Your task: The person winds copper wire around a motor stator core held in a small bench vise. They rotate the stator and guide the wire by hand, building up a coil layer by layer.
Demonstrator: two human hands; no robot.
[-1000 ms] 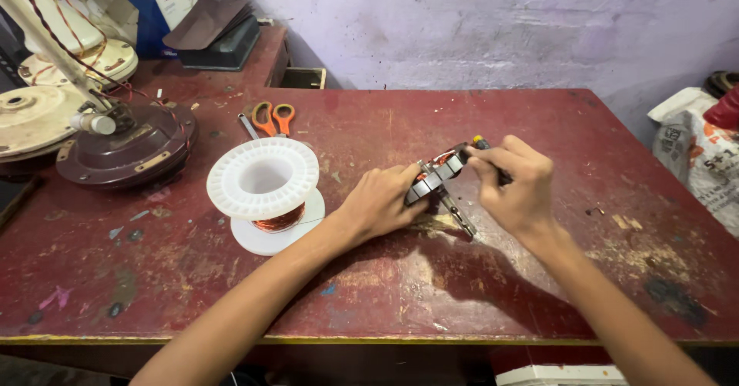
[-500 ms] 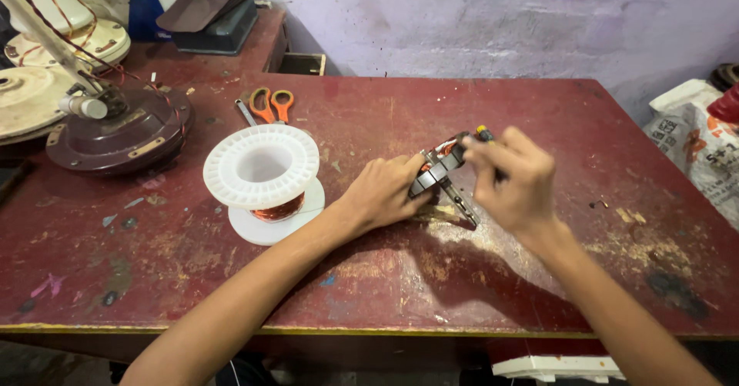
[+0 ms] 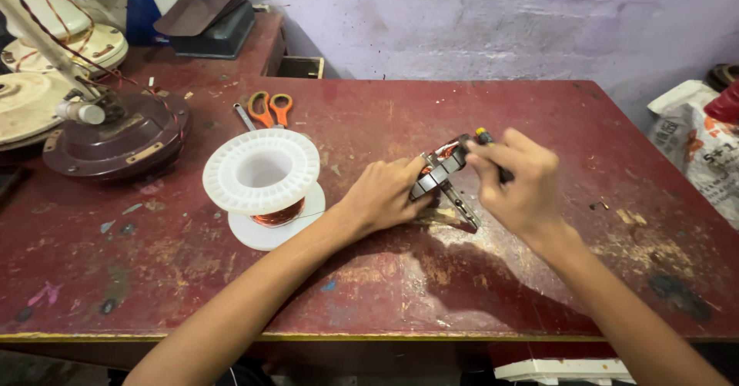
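My left hand (image 3: 382,195) grips a small metal motor core wound with copper wire (image 3: 440,167), holding it just above the worn red table (image 3: 462,294). My right hand (image 3: 517,182) is closed around a thin tool with a yellow and black tip (image 3: 484,135), pressed against the top of the core. A metal piece (image 3: 460,205) sticks down from the core toward the table. A white plastic spool of copper wire (image 3: 263,182) stands left of my left hand.
Orange-handled scissors (image 3: 269,107) lie behind the spool. A dark brown fan motor housing (image 3: 127,140) and cream fan parts (image 3: 46,70) sit at the far left. A dark box (image 3: 215,24) is at the back, a printed sack (image 3: 697,143) at the right.
The view has shifted slightly. Both hands stay on the core, with the right hand's tool still at its top.
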